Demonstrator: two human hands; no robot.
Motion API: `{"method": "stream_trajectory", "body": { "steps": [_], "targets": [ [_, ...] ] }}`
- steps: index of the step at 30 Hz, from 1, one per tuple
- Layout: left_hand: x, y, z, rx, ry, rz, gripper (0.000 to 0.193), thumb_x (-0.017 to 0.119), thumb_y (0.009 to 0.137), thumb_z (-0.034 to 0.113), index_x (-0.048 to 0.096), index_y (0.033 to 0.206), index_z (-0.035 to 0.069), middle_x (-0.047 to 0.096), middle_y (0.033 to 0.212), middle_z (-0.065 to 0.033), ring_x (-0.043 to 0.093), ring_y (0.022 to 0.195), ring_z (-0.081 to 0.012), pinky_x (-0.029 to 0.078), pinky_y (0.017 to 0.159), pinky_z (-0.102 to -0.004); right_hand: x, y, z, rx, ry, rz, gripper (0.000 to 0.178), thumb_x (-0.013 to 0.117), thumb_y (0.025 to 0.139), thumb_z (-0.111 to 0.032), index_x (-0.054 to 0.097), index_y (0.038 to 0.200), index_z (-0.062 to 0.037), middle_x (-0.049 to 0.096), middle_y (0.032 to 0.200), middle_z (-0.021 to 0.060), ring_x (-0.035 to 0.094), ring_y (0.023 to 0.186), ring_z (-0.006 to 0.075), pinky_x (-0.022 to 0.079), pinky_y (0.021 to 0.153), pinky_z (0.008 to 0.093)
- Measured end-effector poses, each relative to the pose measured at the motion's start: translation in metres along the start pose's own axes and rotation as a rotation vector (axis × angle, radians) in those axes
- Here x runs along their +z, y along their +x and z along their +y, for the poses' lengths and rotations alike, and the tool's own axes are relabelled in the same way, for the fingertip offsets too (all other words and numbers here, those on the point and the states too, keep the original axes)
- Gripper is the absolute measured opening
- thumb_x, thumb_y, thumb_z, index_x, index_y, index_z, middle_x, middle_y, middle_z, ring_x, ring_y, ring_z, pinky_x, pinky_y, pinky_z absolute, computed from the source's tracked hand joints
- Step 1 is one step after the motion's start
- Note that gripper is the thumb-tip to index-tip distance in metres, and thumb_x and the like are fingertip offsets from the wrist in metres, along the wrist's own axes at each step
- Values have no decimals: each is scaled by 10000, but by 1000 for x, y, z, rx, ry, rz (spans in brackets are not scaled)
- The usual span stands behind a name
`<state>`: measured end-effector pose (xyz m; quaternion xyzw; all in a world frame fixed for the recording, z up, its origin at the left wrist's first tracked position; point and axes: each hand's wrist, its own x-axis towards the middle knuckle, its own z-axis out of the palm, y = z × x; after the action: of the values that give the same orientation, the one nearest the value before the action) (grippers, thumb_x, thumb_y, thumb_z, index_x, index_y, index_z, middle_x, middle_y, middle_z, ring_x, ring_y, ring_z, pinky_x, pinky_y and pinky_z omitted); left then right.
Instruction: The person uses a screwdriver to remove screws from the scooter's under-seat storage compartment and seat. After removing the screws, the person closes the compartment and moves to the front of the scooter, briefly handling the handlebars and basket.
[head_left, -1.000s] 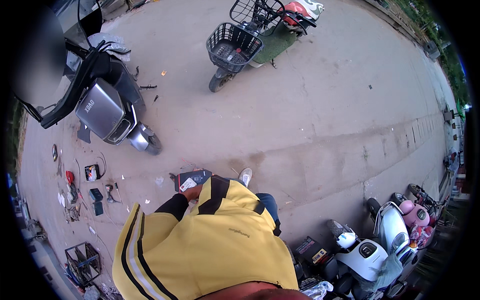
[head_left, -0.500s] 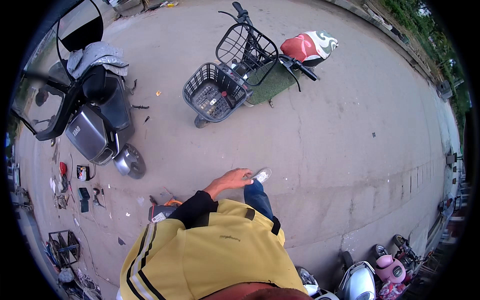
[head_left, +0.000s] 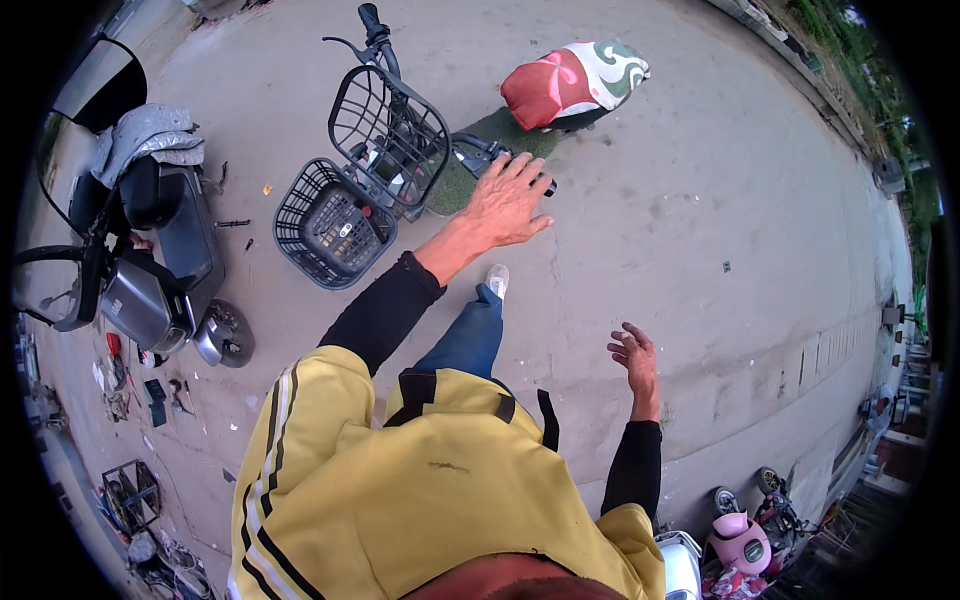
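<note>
My left hand (head_left: pixel 505 203) is stretched forward with fingers spread, right at the black handlebar grip (head_left: pixel 480 155) of an electric bicycle; I cannot tell whether it touches. The bicycle carries two black wire baskets (head_left: pixel 335 220) and a seat under a red, white and green cover (head_left: pixel 572 82). My right hand (head_left: pixel 636 357) hangs out to my right, empty, fingers loosely curled. I wear a yellow jacket with black sleeves and blue trousers; one white shoe (head_left: pixel 496 279) is stepping forward.
A dark scooter (head_left: pixel 150 260) with a grey cloth on its seat stands at the left. Tools and small parts (head_left: pixel 130 375) lie scattered on the concrete beside it. More scooters, one with a pink helmet (head_left: pixel 738 540), are parked at the lower right.
I have walked toward the basket bicycle, which is now much closer. My left hand has reached out from near my body to its handlebar. My right hand has come into view.
</note>
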<state>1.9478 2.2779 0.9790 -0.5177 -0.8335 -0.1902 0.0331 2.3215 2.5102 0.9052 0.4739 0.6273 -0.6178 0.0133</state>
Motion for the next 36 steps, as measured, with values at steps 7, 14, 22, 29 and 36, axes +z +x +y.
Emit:
{"method": "stream_trajectory", "body": {
  "steps": [7,14,22,29,36],
  "targets": [
    [50,106,-95,-200,234,-222,604,640,968,539,605,1434,156,568,1432,-135,484,1397,-317,300,1206,-598,26,142,-94,-41,-184,-278,493,615,1024,-206,562,1464,8,746,1204,151,743,956,206,579,812,353],
    [25,106,-89,-532,116,-93,721,708,931,505,502,1538,173,397,1640,-116,426,1448,-337,344,1188,-513,-155,210,8,488,-278,-287,507,625,1016,-208,557,1472,5,732,1248,175,734,1032,242,592,855,386],
    [13,196,-155,-582,507,-232,760,479,1013,649,717,1202,-48,649,1374,-170,266,1574,-335,121,1311,-532,-208,350,-92,47,-1090,-575,498,645,1007,-257,615,1424,12,743,1238,149,728,1028,232,567,892,385],
    [5,137,-63,-1588,492,-40,584,644,998,490,643,1283,-20,657,1310,-221,552,1334,-397,331,1171,-582,-145,556,-305,231,-497,-435,464,576,996,-117,560,1429,49,747,1100,160,731,850,193,557,655,285],
    [110,296,57,-1814,-339,228,1042,756,877,601,332,1551,-70,448,1548,-305,459,1430,-445,397,1172,-493,-76,728,-481,-586,-1405,-481,501,702,932,-205,619,1391,-24,706,1260,202,703,1117,347,546,978,451]
  ]
}}
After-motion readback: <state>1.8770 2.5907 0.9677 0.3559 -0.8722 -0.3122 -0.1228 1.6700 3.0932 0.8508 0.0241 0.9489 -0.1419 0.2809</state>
